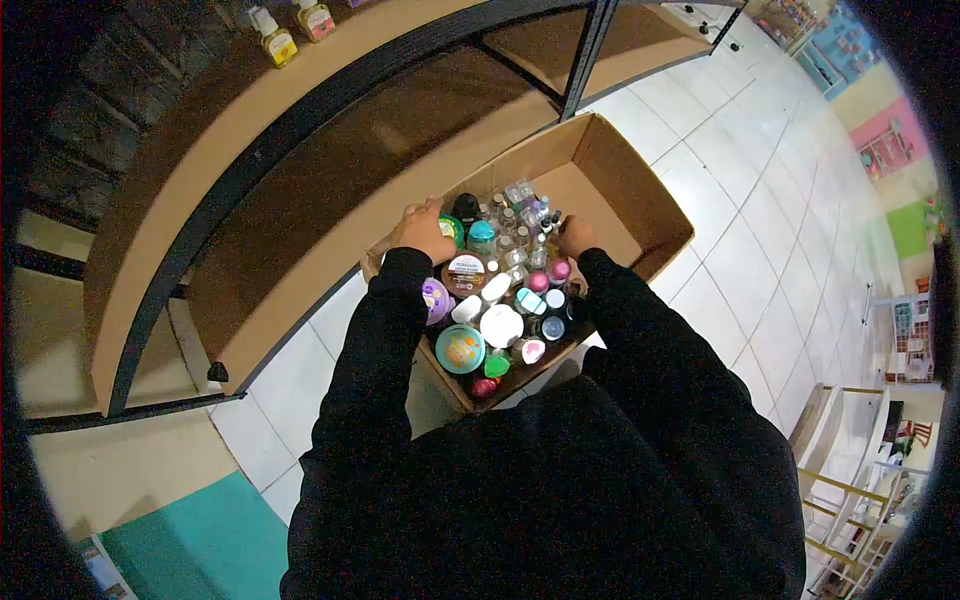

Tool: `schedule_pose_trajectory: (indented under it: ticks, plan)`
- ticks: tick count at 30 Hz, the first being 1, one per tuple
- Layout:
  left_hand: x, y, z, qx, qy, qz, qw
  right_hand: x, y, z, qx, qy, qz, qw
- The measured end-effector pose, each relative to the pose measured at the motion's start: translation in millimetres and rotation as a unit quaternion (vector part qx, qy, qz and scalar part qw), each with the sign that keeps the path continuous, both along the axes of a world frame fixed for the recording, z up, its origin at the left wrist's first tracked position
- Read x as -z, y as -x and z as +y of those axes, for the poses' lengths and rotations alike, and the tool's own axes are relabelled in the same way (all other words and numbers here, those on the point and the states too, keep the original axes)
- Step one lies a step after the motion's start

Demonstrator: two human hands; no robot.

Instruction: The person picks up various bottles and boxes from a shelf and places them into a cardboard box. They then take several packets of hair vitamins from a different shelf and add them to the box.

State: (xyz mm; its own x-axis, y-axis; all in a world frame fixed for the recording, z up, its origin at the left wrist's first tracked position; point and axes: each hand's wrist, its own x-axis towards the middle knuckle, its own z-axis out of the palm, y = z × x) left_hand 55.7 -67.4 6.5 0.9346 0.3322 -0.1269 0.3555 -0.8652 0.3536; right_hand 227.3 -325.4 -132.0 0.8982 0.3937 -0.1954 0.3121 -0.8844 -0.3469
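Observation:
My left hand [425,234] is over the left side of the box, curled against a green tub [451,230] that it partly covers. My right hand [577,237] is inside the box with its fingers closed beside small black-capped bottles [551,222]; whatever they hold is hidden. Between the hands stand several clear bottles [508,220] and a teal-capped jar [482,232]. Nearer to me are a brown-lidded tub [465,273], a purple tub [435,300], a white lid [501,326] and a turquoise-and-orange tub [460,349]. Pink round caps [538,282] show near my right wrist.
The cardboard box [640,190] stands on white floor tiles [745,200], against a black-framed shelf unit [280,140] on the left. Two bottles, one yellow [280,46], stand on its upper board. White racks [845,470] are at the right, a teal mat [195,540] lower left.

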Motion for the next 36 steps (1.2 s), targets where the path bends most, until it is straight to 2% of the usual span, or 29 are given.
schedule_pose_trajectory:
  ticks: [5,8,10,11,13,15,17,19,21,23,26,29,30,33,36]
  plan:
    - [17.1,-3.3,7.6,0.027,-0.016,-0.023,0.999,-4.2,-1.1,4.9,-0.005,-0.011,-0.016,1.0]
    - [-0.3,0.8,2.1,0.007,0.015,-0.004,1.0,-33.5,-1.5,8.5,-0.02,0.009,-0.032,0.999]
    - [0.8,0.1,2.3,0.003,0.015,0.008,1.0,-55.6,-9.3,17.6,0.031,-0.153,-0.083,0.984]
    - [2.2,-0.4,3.8,-0.001,0.013,0.012,1.0,-67.9,-14.8,25.3,0.054,-0.234,-0.107,0.965]
    - [1.6,0.5,3.2,-0.02,0.011,0.014,1.0,-115.7,-25.2,53.2,0.002,-0.299,-0.28,0.912]
    - [-3.8,0.4,0.7,-0.031,-0.001,0.031,0.999,-196.9,-20.1,87.0,-0.019,-0.377,-0.29,0.879]
    - [-6.0,0.9,4.7,0.002,0.019,0.015,1.0,-265.9,-12.1,121.6,-0.088,-0.453,-0.352,0.814]
    - [-8.9,0.7,3.1,0.0,0.021,0.024,1.0,-313.6,-12.1,158.8,-0.16,-0.491,-0.388,0.763]
    - [-11.0,4.0,0.7,-0.004,0.02,0.004,1.0,-346.2,-10.5,198.7,-0.212,-0.479,-0.392,0.756]
    - [-15.8,5.4,-2.7,-0.023,0.027,-0.001,0.999,-366.6,-13.5,238.3,-0.252,-0.432,-0.521,0.692]
    - [-20.2,4.6,-1.2,-0.003,0.021,0.024,0.999,-402.4,9.4,259.1,-0.303,-0.306,-0.333,0.839]
    - [-1.8,-0.2,6.3,0.008,0.006,0.017,1.0,-399.9,-18.8,308.7,-0.297,-0.208,-0.365,0.858]
    - [-0.7,-0.6,6.4,0.003,0.005,0.02,1.0,-423.0,13.5,290.9,-0.281,-0.141,-0.338,0.887]
    - [8.2,-0.2,8.3,-0.008,-0.002,0.005,1.0,-427.2,19.2,292.7,-0.284,-0.096,-0.318,0.899]
    - [3.9,2.2,7.0,-0.013,-0.006,0.003,1.0,-429.3,44.3,264.8,-0.328,-0.13,-0.368,0.86]
